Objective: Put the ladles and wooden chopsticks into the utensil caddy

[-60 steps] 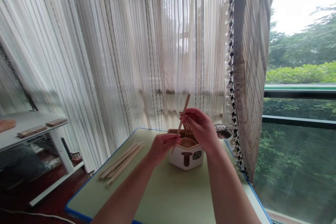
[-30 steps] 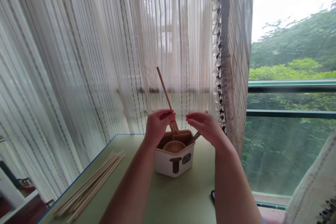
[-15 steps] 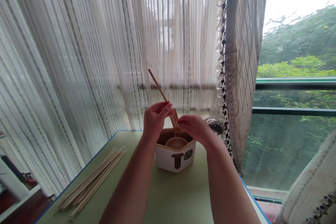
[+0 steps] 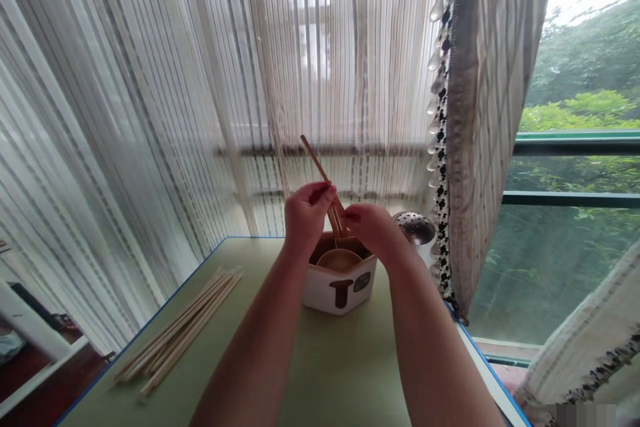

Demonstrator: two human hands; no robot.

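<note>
My left hand [image 4: 307, 217] is closed in a pinch around a brown chopstick [image 4: 315, 159], which leans up and left above a box. My right hand [image 4: 373, 230] is closed beside it, its fingertips at several upright brown sticks; whether it grips any of them is hidden. Those sticks [image 4: 337, 220] stand in the white box with a brown inside [image 4: 327, 293]. A round, light brown bowl shape [image 4: 340, 260], perhaps a ladle head, fills the front of the box. The lower end of the chopstick is hidden behind my fingers.
A loose bundle of pale wooden chopsticks [image 4: 185, 327] lies on the left of the green table [image 4: 330, 367], which has a blue edge. Behind my right wrist a perforated metal skimmer [image 4: 415, 227] sticks up. Striped curtains [image 4: 240, 80] hang close behind the table.
The view has shifted slightly. My left hand has come nearer to my right hand and the box, and the chopstick's top end sits a little lower over the box.
</note>
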